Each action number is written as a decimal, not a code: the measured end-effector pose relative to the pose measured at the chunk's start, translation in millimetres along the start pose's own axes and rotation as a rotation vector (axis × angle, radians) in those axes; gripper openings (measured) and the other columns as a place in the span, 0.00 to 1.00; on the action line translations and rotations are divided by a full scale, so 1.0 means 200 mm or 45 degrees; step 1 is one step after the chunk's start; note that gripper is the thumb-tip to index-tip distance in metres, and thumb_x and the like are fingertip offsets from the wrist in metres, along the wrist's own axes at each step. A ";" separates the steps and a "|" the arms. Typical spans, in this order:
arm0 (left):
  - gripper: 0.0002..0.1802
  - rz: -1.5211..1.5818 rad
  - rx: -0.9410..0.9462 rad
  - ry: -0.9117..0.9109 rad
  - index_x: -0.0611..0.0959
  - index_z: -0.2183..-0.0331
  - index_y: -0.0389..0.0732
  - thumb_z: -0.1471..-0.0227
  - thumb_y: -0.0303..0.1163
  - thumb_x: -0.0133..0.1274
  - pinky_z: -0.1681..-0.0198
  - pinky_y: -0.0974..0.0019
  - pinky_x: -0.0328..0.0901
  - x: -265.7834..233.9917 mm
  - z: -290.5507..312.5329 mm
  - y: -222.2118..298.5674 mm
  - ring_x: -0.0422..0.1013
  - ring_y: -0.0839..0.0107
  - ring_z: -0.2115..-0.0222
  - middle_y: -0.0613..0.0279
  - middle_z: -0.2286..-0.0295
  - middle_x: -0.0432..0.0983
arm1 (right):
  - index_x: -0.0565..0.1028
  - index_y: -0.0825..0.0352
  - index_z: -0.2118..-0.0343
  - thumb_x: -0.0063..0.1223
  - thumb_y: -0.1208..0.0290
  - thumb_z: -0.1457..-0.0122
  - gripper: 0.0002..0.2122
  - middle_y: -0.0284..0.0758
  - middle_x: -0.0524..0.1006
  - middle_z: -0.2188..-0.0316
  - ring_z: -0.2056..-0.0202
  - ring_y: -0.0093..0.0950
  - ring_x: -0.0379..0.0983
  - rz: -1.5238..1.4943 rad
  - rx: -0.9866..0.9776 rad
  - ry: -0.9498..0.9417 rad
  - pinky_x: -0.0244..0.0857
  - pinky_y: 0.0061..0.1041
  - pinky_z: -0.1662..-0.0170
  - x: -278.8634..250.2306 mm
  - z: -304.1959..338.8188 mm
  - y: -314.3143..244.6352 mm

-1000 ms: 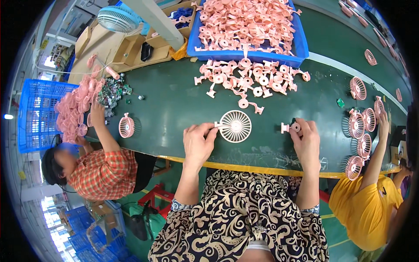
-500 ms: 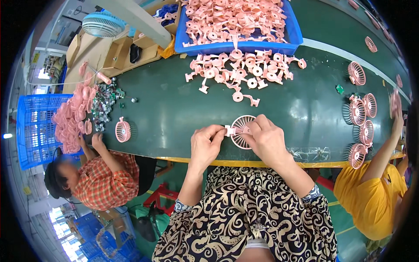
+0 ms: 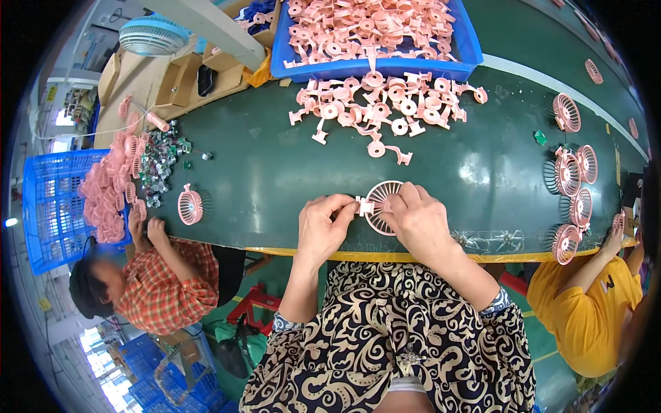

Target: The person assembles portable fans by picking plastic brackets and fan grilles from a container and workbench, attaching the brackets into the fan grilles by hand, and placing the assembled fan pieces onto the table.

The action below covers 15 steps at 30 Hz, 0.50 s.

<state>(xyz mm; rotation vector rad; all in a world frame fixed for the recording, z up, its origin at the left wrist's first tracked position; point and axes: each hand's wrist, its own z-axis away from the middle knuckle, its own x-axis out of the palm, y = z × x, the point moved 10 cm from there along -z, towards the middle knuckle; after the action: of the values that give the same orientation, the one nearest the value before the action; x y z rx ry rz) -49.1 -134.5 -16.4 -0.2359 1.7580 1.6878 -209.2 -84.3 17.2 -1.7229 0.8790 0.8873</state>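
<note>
Keeping pinched grips, left hand (image 3: 323,224) holds the grille (image 3: 378,222); right hand (image 3: 417,217) has brought the bracket (image 3: 368,206) over it.

This is a factory workshop with shared assembly work; a long green workbench (image 3: 275,155) runs across it, bearing a blue tub (image 3: 323,71) heaped with pink plastic parts (image 3: 372,31); alike round pink cages (image 3: 567,172) stand grouped on the right; a pile of small metal parts (image 3: 157,168) lies on the left; workers in a checked shirt (image 3: 169,292) and a yellow shirt (image 3: 575,310) share the bench; blue crates (image 3: 55,206) stand beyond its left end.
</note>
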 end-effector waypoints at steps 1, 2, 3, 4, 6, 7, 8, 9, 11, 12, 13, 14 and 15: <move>0.05 -0.018 0.019 -0.003 0.86 0.66 0.35 0.41 0.27 0.59 0.69 0.67 0.69 0.00 0.00 0.01 0.77 0.72 0.76 0.58 0.77 0.81 | 0.78 0.66 0.70 0.69 0.69 0.52 0.10 0.36 0.71 0.70 0.67 0.34 0.76 0.024 -0.001 -0.014 0.73 0.33 0.69 0.01 0.00 0.00; 0.05 -0.016 0.018 -0.008 0.86 0.66 0.35 0.41 0.27 0.59 0.69 0.67 0.69 0.01 0.00 0.02 0.77 0.72 0.76 0.58 0.77 0.81 | 0.78 0.66 0.70 0.69 0.69 0.52 0.10 0.36 0.71 0.70 0.67 0.34 0.76 0.024 0.004 -0.017 0.73 0.33 0.69 0.01 0.00 -0.01; 0.08 -0.065 0.047 0.023 0.85 0.63 0.34 0.40 0.29 0.59 0.68 0.66 0.70 0.00 -0.01 0.04 0.78 0.70 0.75 0.57 0.77 0.82 | 0.78 0.66 0.71 0.68 0.69 0.51 0.09 0.36 0.71 0.71 0.68 0.33 0.76 0.100 -0.008 -0.051 0.73 0.32 0.70 0.02 -0.01 -0.03; 0.12 -0.115 0.075 0.061 0.84 0.59 0.33 0.40 0.31 0.60 0.68 0.65 0.70 -0.01 -0.01 0.07 0.79 0.67 0.75 0.56 0.76 0.82 | 0.77 0.66 0.73 0.67 0.70 0.51 0.09 0.36 0.71 0.71 0.68 0.33 0.76 0.175 -0.025 -0.084 0.73 0.32 0.70 0.04 -0.02 -0.04; 0.18 -0.167 0.050 0.067 0.80 0.54 0.31 0.40 0.34 0.60 0.68 0.62 0.70 0.02 -0.02 0.10 0.79 0.65 0.75 0.56 0.77 0.81 | 0.76 0.66 0.74 0.66 0.70 0.51 0.09 0.36 0.71 0.71 0.69 0.32 0.77 0.177 -0.023 -0.093 0.73 0.31 0.71 0.04 -0.03 -0.04; 0.25 -0.222 0.025 0.078 0.76 0.48 0.29 0.41 0.36 0.61 0.68 0.60 0.70 0.02 -0.02 0.11 0.78 0.62 0.76 0.56 0.78 0.80 | 0.76 0.66 0.75 0.65 0.70 0.51 0.08 0.36 0.71 0.71 0.69 0.32 0.77 0.177 -0.026 -0.100 0.73 0.31 0.71 0.04 -0.04 -0.04; 0.25 -0.224 0.025 0.086 0.76 0.48 0.29 0.41 0.36 0.61 0.68 0.60 0.70 0.03 -0.02 0.13 0.78 0.62 0.76 0.56 0.78 0.80 | 0.76 0.66 0.75 0.65 0.70 0.51 0.08 0.36 0.71 0.71 0.69 0.32 0.77 0.176 -0.033 -0.097 0.73 0.31 0.71 0.04 -0.04 -0.05; 0.30 -0.259 0.039 0.068 0.71 0.45 0.28 0.41 0.36 0.61 0.68 0.58 0.70 0.04 -0.02 0.15 0.78 0.60 0.77 0.57 0.78 0.80 | 0.76 0.66 0.76 0.65 0.70 0.51 0.08 0.36 0.71 0.71 0.70 0.32 0.77 0.157 -0.032 -0.067 0.73 0.31 0.71 0.03 -0.04 -0.05; 0.36 -0.242 0.040 0.073 0.64 0.40 0.28 0.41 0.34 0.61 0.67 0.55 0.69 0.09 -0.02 0.14 0.74 0.57 0.79 0.59 0.81 0.76 | 0.76 0.65 0.76 0.65 0.71 0.51 0.07 0.35 0.71 0.71 0.70 0.32 0.76 0.143 -0.025 -0.039 0.73 0.31 0.71 0.03 -0.03 -0.04; 0.36 -0.241 0.041 0.074 0.64 0.40 0.28 0.41 0.34 0.61 0.67 0.55 0.69 0.10 -0.02 0.12 0.74 0.57 0.79 0.59 0.81 0.76 | 0.76 0.65 0.76 0.65 0.71 0.51 0.07 0.35 0.71 0.71 0.70 0.32 0.77 0.138 -0.013 -0.044 0.73 0.31 0.71 0.03 -0.02 -0.03; 0.35 -0.240 0.072 0.113 0.65 0.40 0.28 0.41 0.33 0.60 0.66 0.55 0.69 0.10 -0.02 0.12 0.74 0.57 0.80 0.59 0.81 0.76 | 0.76 0.64 0.75 0.65 0.71 0.51 0.07 0.35 0.71 0.71 0.69 0.32 0.77 0.131 -0.003 -0.047 0.73 0.31 0.71 0.04 -0.02 -0.02; 0.34 -0.238 0.103 0.152 0.65 0.41 0.29 0.41 0.32 0.60 0.65 0.55 0.69 0.09 -0.02 0.12 0.73 0.58 0.81 0.59 0.81 0.75 | 0.76 0.64 0.75 0.65 0.71 0.51 0.07 0.35 0.71 0.71 0.69 0.32 0.77 0.131 -0.006 -0.044 0.73 0.31 0.71 0.03 -0.02 -0.02; 0.34 -0.239 0.104 0.155 0.65 0.41 0.29 0.41 0.32 0.60 0.65 0.55 0.69 0.09 -0.02 0.12 0.73 0.58 0.81 0.59 0.81 0.75 | 0.77 0.64 0.75 0.66 0.70 0.51 0.07 0.35 0.71 0.71 0.69 0.32 0.77 0.108 0.009 -0.043 0.74 0.31 0.70 0.03 -0.02 -0.02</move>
<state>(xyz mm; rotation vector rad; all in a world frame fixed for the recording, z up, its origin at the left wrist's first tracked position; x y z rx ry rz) -78.1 -129.4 -8.6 -0.4606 1.8276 1.4916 -202.7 -87.4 13.5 -1.6700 0.9374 0.9662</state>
